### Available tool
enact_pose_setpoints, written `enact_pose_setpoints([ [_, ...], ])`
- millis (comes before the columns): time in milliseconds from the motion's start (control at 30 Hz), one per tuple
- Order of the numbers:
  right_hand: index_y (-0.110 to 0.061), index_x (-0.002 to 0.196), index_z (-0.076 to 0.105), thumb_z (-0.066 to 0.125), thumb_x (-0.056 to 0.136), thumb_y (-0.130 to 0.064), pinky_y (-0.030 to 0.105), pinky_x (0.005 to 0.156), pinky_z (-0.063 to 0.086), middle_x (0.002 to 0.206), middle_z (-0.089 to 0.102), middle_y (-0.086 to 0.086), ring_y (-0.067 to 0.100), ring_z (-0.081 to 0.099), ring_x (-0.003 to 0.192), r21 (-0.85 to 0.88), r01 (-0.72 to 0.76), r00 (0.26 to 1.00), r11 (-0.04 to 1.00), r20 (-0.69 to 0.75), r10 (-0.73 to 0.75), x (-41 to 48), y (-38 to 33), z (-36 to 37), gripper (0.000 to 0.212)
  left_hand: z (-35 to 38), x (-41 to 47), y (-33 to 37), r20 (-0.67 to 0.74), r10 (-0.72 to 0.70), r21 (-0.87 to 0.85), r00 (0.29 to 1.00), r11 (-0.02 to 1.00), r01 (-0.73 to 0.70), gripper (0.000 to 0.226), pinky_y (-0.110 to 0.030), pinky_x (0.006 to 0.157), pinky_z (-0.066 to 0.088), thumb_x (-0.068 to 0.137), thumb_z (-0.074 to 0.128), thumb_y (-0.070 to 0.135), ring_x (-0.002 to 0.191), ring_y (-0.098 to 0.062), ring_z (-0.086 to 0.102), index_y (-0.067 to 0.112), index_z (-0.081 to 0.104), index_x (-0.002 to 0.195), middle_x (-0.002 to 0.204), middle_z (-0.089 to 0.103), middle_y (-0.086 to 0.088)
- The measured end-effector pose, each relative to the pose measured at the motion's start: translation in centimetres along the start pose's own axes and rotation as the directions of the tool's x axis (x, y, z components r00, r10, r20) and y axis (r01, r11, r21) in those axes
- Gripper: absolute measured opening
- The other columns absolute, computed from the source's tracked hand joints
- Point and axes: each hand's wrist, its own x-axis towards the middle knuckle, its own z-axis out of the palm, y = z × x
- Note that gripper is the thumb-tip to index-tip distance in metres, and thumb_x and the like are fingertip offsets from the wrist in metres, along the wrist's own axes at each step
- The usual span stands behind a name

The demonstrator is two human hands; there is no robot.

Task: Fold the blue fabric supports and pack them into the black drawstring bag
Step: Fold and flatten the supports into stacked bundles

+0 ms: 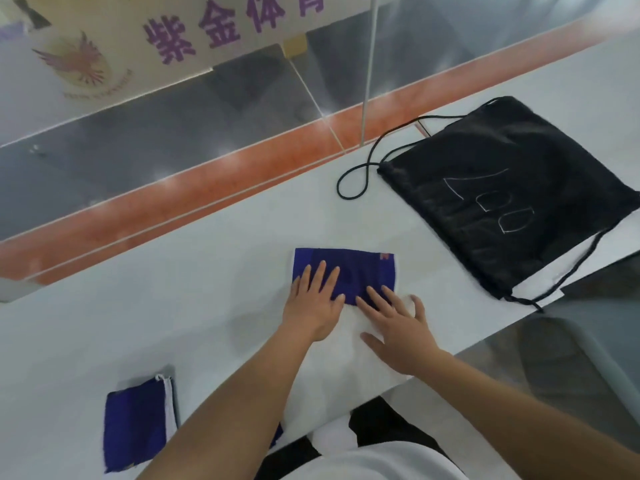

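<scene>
A blue fabric support (360,268) with white edging lies flat on the white table, straight ahead of me. My left hand (313,303) rests palm down on its left part, fingers spread. My right hand (394,327) lies flat on its near right edge and on the white cloth below it. Neither hand grips anything. A second blue support (135,424), folded, sits at the table's near left edge. The black drawstring bag (512,195) lies flat at the far right, its mouth toward the left.
The bag's black cord (356,174) loops over the table (173,306) to the left of the bag; another cord (568,271) trails along its near side. A glass partition (311,81) and an orange strip (207,192) run behind the table. The table edge drops off at the near right.
</scene>
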Motion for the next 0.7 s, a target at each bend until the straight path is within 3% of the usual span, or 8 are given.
enact_pose_setpoints([
  [100,-0.043,0.157,-0.002,0.029,0.098,-0.060,0.056,0.117,-0.012,0.166,-0.009,-0.012,0.017,-0.010,0.154,-0.040,0.112,0.994,0.993,0.020,-0.111,-2.5,2.0,1.2,0.068,2.4,-2.0,-2.2,-0.023,0.005,0.053,1.000,0.999,-0.004,0.064,-0.044,0.124,-0.009,0.099,0.004,0.062,0.151,-0.019,-0.025,0.039,-0.021,0.153,0.162,-0.028,0.010],
  [200,-0.040,0.156,0.019,0.028,0.095,-0.066,0.057,0.114,-0.001,0.165,0.022,-0.006,0.022,0.018,0.152,-0.128,0.180,0.984,0.975,0.016,-0.180,-4.1,3.3,2.2,0.067,4.1,-4.5,-2.5,-0.027,0.045,0.078,0.999,0.996,-0.043,0.069,-0.046,0.122,-0.015,0.090,-0.009,0.066,0.151,-0.019,-0.025,0.038,-0.023,0.152,0.161,-0.029,0.009],
  [333,-0.029,0.146,0.048,0.017,0.101,-0.060,0.052,0.116,0.006,0.155,0.045,-0.002,0.023,0.037,0.146,-0.081,0.168,0.978,0.983,-0.112,-0.176,-3.0,2.8,0.8,0.063,4.0,-4.6,-0.5,-0.281,-0.032,-0.058,0.959,0.998,0.017,0.063,-0.044,0.122,-0.009,0.100,0.015,0.051,0.155,-0.020,0.001,0.028,0.016,0.159,0.168,0.008,0.001],
  [433,-0.019,0.148,0.046,0.030,0.099,-0.044,0.053,0.118,0.012,0.158,0.039,0.004,0.027,0.031,0.149,-0.073,0.166,0.959,0.983,-0.220,-0.179,0.5,1.2,-1.0,0.058,2.5,-2.6,1.8,-0.419,-0.073,-0.149,0.905,0.989,0.011,0.060,-0.041,0.125,0.003,0.101,0.018,0.038,0.155,-0.025,0.008,0.019,0.024,0.157,0.167,0.016,-0.003],
  [600,-0.015,0.158,0.024,0.022,0.098,-0.045,0.053,0.118,0.003,0.166,0.020,0.002,0.027,0.013,0.153,-0.072,0.131,0.979,0.989,-0.151,-0.141,4.9,-0.6,0.8,0.066,3.2,1.2,3.0,-0.262,-0.146,-0.199,0.954,0.975,0.095,0.059,-0.043,0.125,-0.001,0.103,0.012,0.040,0.154,-0.020,-0.010,0.025,0.004,0.160,0.168,-0.003,0.004],
  [700,-0.017,0.159,0.020,0.024,0.103,-0.045,0.051,0.121,0.004,0.166,0.013,-0.003,0.023,0.012,0.154,-0.092,0.144,0.968,0.985,-0.193,-0.160,5.3,0.3,1.9,0.062,4.6,1.4,2.0,-0.289,-0.134,-0.143,0.948,0.985,0.095,0.061,-0.044,0.125,-0.002,0.102,0.011,0.042,0.154,-0.018,-0.010,0.026,0.002,0.160,0.168,-0.004,0.006],
])
